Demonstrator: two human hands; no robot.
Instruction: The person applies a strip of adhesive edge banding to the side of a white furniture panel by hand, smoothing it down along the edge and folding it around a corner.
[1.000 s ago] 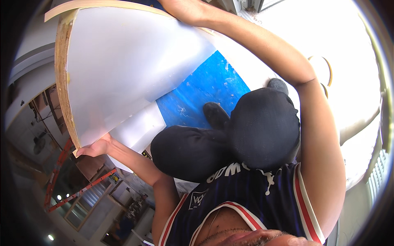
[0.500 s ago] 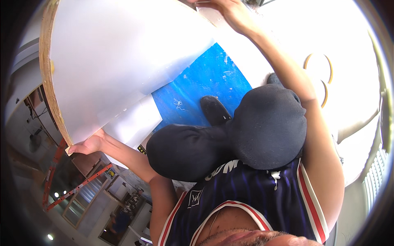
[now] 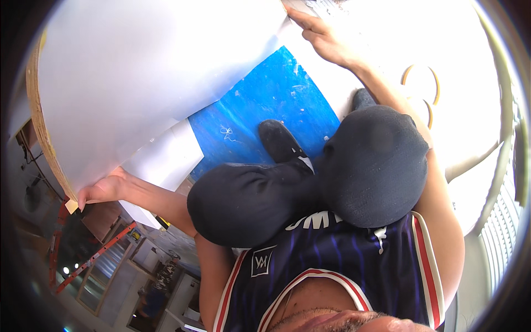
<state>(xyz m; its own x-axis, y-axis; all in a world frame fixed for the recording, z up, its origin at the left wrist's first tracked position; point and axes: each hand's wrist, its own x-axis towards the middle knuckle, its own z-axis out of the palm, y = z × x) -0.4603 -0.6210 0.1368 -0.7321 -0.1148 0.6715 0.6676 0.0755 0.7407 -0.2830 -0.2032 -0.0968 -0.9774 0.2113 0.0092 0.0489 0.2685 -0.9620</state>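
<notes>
A large white board (image 3: 149, 77) with a raw plywood edge fills the upper left, its top cut off by the rim, above the blue floor sheet (image 3: 265, 116), left hand (image 3: 99, 191) gripping its lower corner, right hand (image 3: 323, 39) seemingly grasping its far edge.

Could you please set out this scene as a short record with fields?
Left hand: left hand grips the lower corner of the white board.
Right hand: right hand rests on the board's far edge.
Board: large white panel with a raw plywood edge, tilted.
Underfoot: blue sheet with a black shoe on it.
Nearby: two tape rolls on the white surface.
</notes>
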